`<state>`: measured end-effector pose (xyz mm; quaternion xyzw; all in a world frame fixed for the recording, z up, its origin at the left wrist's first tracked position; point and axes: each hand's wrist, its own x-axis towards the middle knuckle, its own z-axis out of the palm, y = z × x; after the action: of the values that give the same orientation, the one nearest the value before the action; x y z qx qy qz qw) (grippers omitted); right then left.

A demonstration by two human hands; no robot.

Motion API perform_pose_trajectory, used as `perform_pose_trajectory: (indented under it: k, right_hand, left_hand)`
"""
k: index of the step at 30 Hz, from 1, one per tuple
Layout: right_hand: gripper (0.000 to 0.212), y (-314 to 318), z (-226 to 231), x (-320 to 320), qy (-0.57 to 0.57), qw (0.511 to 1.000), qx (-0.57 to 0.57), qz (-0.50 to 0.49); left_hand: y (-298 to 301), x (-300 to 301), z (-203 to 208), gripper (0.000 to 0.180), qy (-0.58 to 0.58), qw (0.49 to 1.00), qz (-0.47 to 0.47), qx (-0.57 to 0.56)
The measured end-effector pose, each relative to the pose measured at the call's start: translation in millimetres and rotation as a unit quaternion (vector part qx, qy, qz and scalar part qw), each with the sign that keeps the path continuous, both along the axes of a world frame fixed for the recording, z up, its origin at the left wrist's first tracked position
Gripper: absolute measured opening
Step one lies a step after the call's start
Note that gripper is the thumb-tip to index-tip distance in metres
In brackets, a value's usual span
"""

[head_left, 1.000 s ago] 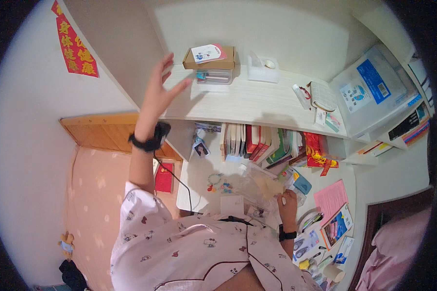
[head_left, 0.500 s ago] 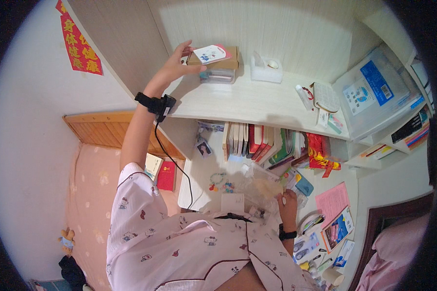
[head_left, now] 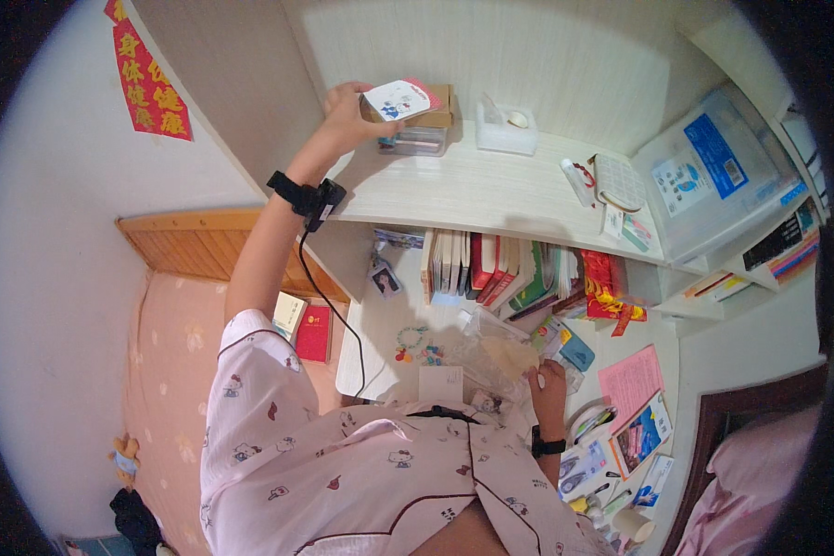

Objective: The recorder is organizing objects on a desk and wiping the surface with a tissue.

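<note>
High on the left of the upper shelf, my left hand [head_left: 343, 119] closes on the left edge of a white and pink cartoon-printed card [head_left: 401, 100]. That card is tilted over a brown cardboard box [head_left: 443, 107], which rests on a clear plastic box [head_left: 420, 142]. Down on the desk, my right hand [head_left: 550, 387] has curled fingers with a small whitish bit showing between them; I cannot make out what it is. Against these fingers lies a crumpled clear plastic bag [head_left: 477, 357] with a beige piece [head_left: 511, 356] in it.
A clear open box [head_left: 507, 139], a patterned pouch [head_left: 619, 183] and a large clear file case [head_left: 713, 176] stand along the upper shelf [head_left: 491, 190]. Below it are a row of books [head_left: 496, 269], bead bracelets [head_left: 412, 338] and pink paper [head_left: 632, 375]. A black cable [head_left: 329, 306] hangs from my left wrist.
My left hand's fingers have drawn in from spread to closed around the card's edge, and the card has shifted slightly. My right hand stays nearly still beside the plastic bag.
</note>
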<state>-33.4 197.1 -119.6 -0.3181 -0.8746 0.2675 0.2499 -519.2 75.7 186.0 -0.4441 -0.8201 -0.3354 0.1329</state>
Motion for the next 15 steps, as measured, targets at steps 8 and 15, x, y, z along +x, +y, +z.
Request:
perform_pose_trajectory:
  k: [8, 15]
  right_hand:
    - [0.02, -6.1, 0.5, 5.1, 0.012, 1.0, -0.006, -0.009]
    - [0.018, -6.9, 5.8, 3.0, -0.003, 1.0, -0.007, 0.002]
  left_hand:
    - [-9.1, 33.3, 0.6, 0.08, 0.041, 0.992, -0.084, 0.081]
    - [-20.2, 51.8, 2.3, 0.074, 0.024, 0.985, -0.128, 0.115]
